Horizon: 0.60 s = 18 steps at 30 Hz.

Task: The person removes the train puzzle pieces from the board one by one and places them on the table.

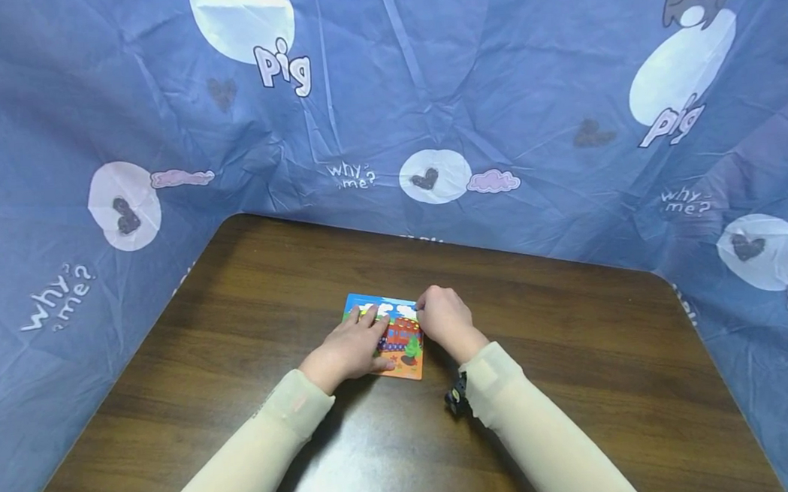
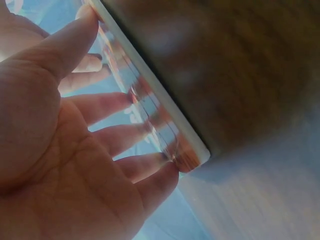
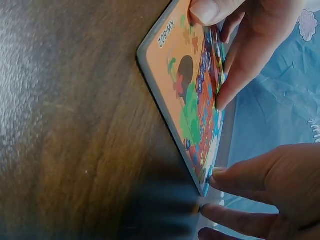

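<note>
1. There's the board (image 1: 402, 333), middle of the table (image 1: 540, 305), picture up.
2. Left hand (image 1: 349, 351) spreads straight fingers over its left half; light, even pressure should stop sliding.
3. Right hand (image 1: 447, 318) bends at the far right corner; pinching or touching, I can't tell. Fingertip care suits that edge.

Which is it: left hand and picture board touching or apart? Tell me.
Touching. The right wrist view shows the left hand with its thumb resting on the picture board.
</note>
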Available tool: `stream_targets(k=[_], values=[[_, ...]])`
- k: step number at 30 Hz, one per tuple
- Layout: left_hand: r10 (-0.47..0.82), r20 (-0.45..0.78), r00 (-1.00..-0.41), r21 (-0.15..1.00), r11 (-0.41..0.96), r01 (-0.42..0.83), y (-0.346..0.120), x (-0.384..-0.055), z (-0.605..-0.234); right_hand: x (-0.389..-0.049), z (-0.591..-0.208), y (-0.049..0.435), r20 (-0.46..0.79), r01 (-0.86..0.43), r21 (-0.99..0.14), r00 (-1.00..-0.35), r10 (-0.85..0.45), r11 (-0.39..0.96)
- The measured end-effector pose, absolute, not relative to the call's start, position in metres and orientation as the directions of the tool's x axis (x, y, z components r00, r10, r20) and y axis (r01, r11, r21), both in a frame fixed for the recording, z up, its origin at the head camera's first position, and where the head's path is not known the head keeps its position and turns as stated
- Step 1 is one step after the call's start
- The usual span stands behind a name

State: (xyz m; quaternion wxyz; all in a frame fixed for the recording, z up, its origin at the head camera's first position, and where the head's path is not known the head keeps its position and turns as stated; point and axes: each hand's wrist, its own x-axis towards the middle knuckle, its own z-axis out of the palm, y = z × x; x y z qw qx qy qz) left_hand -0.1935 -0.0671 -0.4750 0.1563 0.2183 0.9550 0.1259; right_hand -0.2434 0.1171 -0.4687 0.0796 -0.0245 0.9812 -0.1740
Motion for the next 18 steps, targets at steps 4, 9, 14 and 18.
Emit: stream_targets(k=[4, 9, 14, 18], values=[[0.457, -0.248, -0.854, 0.319, 0.871, 0.373, -0.067, -0.194, -0.475, -0.245, -0.468, 0.117, -0.151, -0.009, -0.372, -0.986, -0.069, 0.928], [0.459, -0.256, -0.851, 0.299, 0.875, 0.382, -0.066, -0.195, -0.474, -0.25, -0.469, 0.117, -0.124, -0.081, -0.367, -0.983, -0.135, 0.927], [0.458, -0.27, -0.847, 0.271, 0.88, 0.389, -0.065, -0.195, -0.472, -0.256, -0.472, 0.119, -0.097, -0.156, -0.364, -0.974, -0.204, 0.918], [0.458, -0.275, -0.846, 0.276, 0.88, 0.387, -0.064, -0.194, -0.471, -0.259, -0.473, 0.123, -0.124, -0.137, -0.418, -0.971, -0.206, 0.898]])
